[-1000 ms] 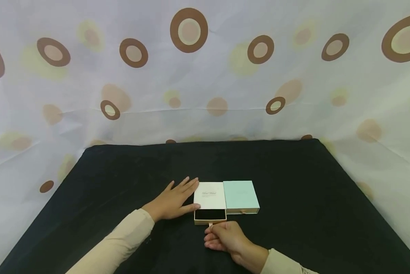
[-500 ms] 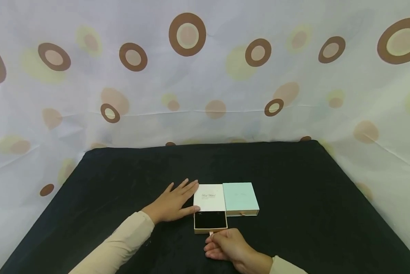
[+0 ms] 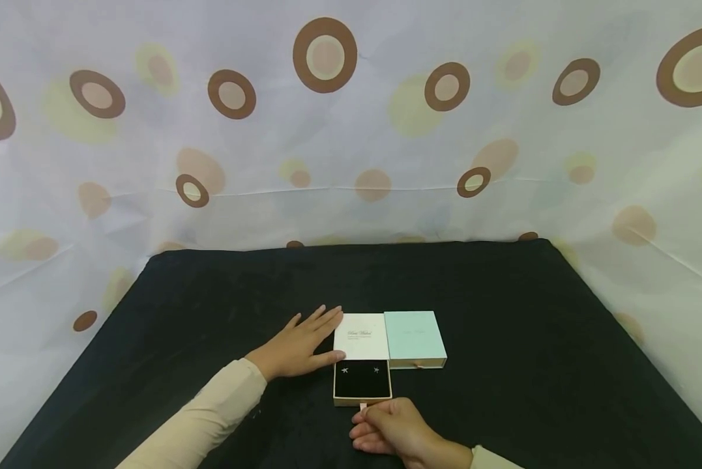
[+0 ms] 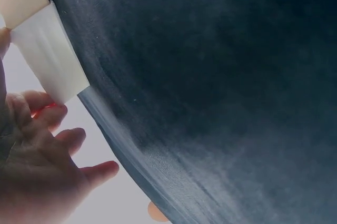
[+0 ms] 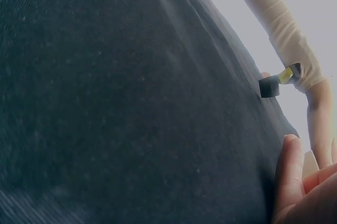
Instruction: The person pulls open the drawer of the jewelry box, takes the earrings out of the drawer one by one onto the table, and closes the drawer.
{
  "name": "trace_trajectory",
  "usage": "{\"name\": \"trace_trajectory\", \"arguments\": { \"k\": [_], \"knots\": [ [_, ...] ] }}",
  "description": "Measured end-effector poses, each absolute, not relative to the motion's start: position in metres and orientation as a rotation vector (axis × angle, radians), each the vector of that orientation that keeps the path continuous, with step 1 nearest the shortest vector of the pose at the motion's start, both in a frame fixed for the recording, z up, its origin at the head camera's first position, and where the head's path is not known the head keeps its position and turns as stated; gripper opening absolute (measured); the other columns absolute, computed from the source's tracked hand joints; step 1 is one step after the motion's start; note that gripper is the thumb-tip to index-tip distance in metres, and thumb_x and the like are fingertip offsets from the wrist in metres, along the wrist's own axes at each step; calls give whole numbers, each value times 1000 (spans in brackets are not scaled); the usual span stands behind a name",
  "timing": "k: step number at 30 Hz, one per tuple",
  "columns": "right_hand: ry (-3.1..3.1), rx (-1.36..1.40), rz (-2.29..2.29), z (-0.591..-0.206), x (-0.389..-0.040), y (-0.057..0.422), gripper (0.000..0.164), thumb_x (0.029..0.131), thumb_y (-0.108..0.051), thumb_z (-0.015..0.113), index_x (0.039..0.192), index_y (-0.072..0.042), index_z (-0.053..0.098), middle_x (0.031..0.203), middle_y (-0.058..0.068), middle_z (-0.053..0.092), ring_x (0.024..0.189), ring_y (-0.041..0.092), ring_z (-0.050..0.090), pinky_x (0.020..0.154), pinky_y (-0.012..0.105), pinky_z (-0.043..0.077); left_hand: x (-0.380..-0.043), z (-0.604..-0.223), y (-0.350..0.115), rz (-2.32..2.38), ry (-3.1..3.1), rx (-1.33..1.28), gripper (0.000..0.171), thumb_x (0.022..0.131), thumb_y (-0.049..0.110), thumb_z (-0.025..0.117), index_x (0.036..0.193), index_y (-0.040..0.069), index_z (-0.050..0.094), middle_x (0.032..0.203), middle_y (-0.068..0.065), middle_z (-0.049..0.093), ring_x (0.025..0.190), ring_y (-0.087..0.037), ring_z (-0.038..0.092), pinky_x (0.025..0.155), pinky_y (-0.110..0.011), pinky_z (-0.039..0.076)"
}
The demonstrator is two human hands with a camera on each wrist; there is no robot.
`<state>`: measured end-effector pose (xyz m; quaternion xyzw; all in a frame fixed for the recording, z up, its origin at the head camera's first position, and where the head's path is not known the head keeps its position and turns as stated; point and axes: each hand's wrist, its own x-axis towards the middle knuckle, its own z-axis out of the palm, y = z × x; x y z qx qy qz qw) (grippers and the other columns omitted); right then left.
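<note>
A flat jewelry box with a white sleeve [image 3: 365, 326] lies on the black cloth. Its shallow drawer [image 3: 362, 402] is pulled out toward the person. On the black lining sit two small silvery star-shaped pieces that look like stud earrings, a left one [image 3: 345, 370] and a right one [image 3: 377, 370]. My left hand [image 3: 298, 350] touches the sleeve's left side, fingers spread and straight; the left wrist view shows fingers beside the pale box side [image 4: 52, 50]. Between thumb and index finger, my right hand [image 3: 394, 423] pinches the drawer's pale ribbon tab [image 3: 363, 406].
A mint-green box [image 3: 415, 335], its drawer closed, stands against the white one on the right. Black cloth [image 3: 503, 306] covers the table. Behind it hangs a pale curtain [image 3: 257, 150] with brown rings. The left sleeve [image 5: 287, 29] crosses the right wrist view.
My right hand has drawn the drawer further out toward the person, bringing both star-shaped pieces into sight. The left hand and the mint-green box have stayed in place.
</note>
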<state>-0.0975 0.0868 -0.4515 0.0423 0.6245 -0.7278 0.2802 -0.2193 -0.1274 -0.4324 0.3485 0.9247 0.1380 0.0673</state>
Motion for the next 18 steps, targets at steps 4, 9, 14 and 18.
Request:
{"name": "trace_trajectory", "arguments": {
  "k": [4, 9, 14, 18],
  "knots": [
    [1673, 111, -1952, -452, -97, 87, 25, 98, -8, 50, 99, 13, 65, 73, 4, 70, 62, 7, 68, 61, 20, 55, -219, -431, -127, 450, 2760, 1036, 78, 95, 59, 44, 154, 14, 19, 161, 1, 15, 147, -27, 13, 112, -63, 14],
    [1675, 107, -1946, -451, -97, 88, 26, 98, -9, 50, 99, 13, 65, 74, 4, 70, 62, 7, 68, 62, 20, 55, -219, -430, -128, 447, 2758, 1034, 79, 95, 60, 44, 154, 14, 19, 161, 1, 15, 147, -27, 12, 112, -63, 14],
    [1673, 102, -1944, -451, -97, 88, 27, 99, -9, 49, 100, 13, 64, 74, 4, 70, 63, 7, 68, 62, 20, 55, -220, -430, -128, 444, 2759, 1050, 79, 95, 60, 44, 154, 14, 20, 160, 0, 16, 147, -28, 13, 112, -63, 14],
    [1673, 87, -1950, -451, -96, 88, 28, 98, -9, 49, 101, 14, 64, 75, 5, 70, 63, 8, 68, 62, 20, 56, -219, -430, -128, 451, 2755, 1047, 79, 95, 59, 44, 154, 14, 19, 160, 0, 16, 147, -27, 12, 112, -63, 14]
  ]
}}
